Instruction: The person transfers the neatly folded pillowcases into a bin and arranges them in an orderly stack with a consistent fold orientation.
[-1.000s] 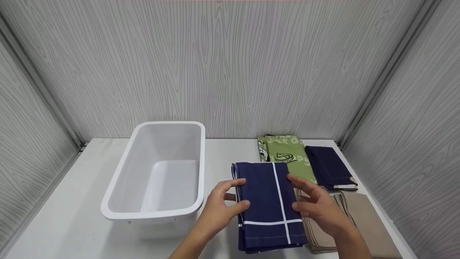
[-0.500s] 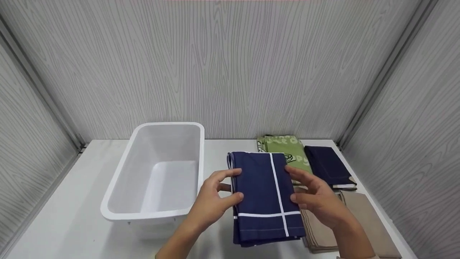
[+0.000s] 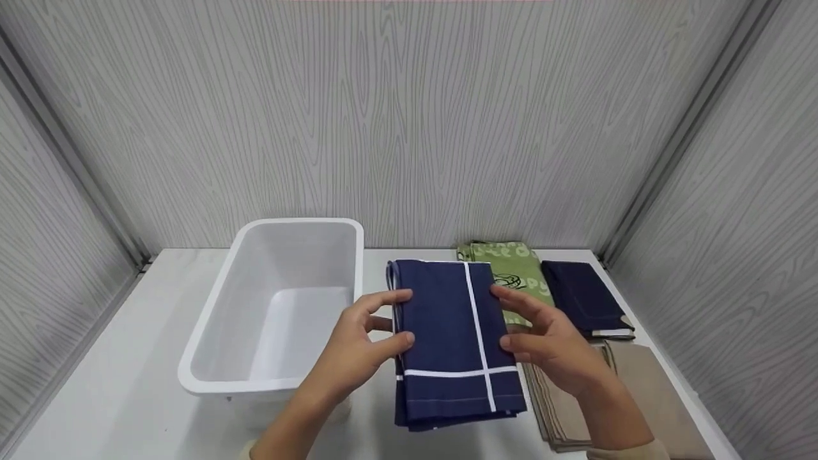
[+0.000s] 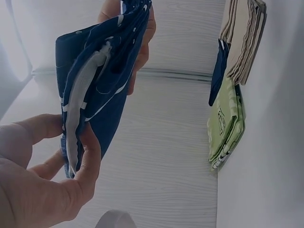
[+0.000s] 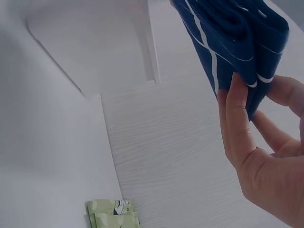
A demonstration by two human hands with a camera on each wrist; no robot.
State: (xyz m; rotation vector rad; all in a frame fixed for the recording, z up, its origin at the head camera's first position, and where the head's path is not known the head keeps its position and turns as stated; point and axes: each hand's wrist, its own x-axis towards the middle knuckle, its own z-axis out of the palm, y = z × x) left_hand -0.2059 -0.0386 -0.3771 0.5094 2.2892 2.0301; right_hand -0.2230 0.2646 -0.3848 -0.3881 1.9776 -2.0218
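A folded navy cloth (image 3: 441, 326) with crossing white lines is held up above the white table between both hands. My left hand (image 3: 351, 338) pinches its left edge, thumb in front and fingers reaching behind. On the opposite edge, my right hand (image 3: 553, 345) grips it the same way. The left wrist view shows a pale strip (image 4: 78, 95) running along the bunched layers of the cloth, beside the left fingers. From the right wrist, the folded layers (image 5: 228, 28) appear between thumb and fingers.
A deep white plastic tub (image 3: 243, 386) stands to the left, nothing visible inside. On the right lie a folded green printed cloth (image 3: 511, 259), another folded navy cloth (image 3: 585, 297), and folded beige cloths (image 3: 658, 396). Grey wood-grain panels (image 3: 409, 128) enclose the table's back and sides.
Both hands have carried the navy cloth up and to the left, toward the tub. The grip looks the same, and the tub and other cloths have stayed put.
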